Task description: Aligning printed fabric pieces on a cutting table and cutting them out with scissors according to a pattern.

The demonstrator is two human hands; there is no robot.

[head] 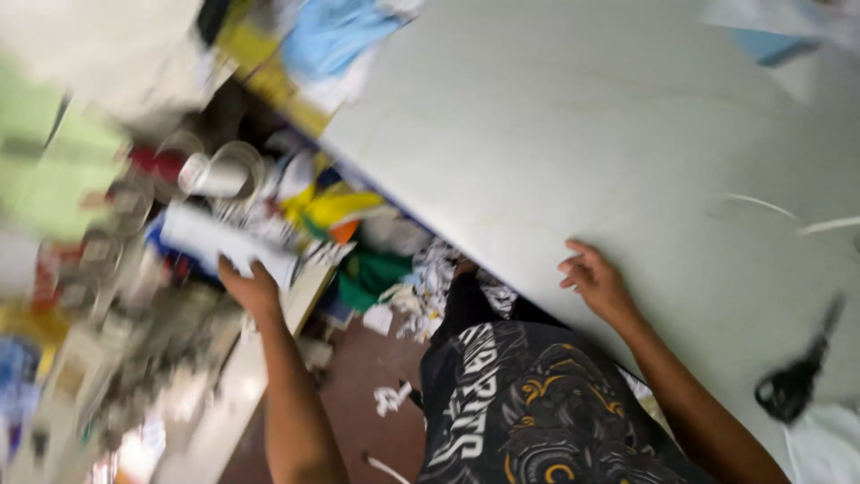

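Note:
The picture is tilted and blurred by motion. My left hand reaches out to the left and grips the near end of a white roll of paper among cluttered shelves. My right hand rests on the pale grey tabletop near its edge, fingers loosely curled, holding nothing. My dark printed shirt fills the lower middle, between the two arms.
Black scissors lie on the table at the right. White strips lie further back. The shelf at left holds clear plastic cups, tape rolls and coloured items. Paper scraps litter the brown floor; coloured paper lies at the top.

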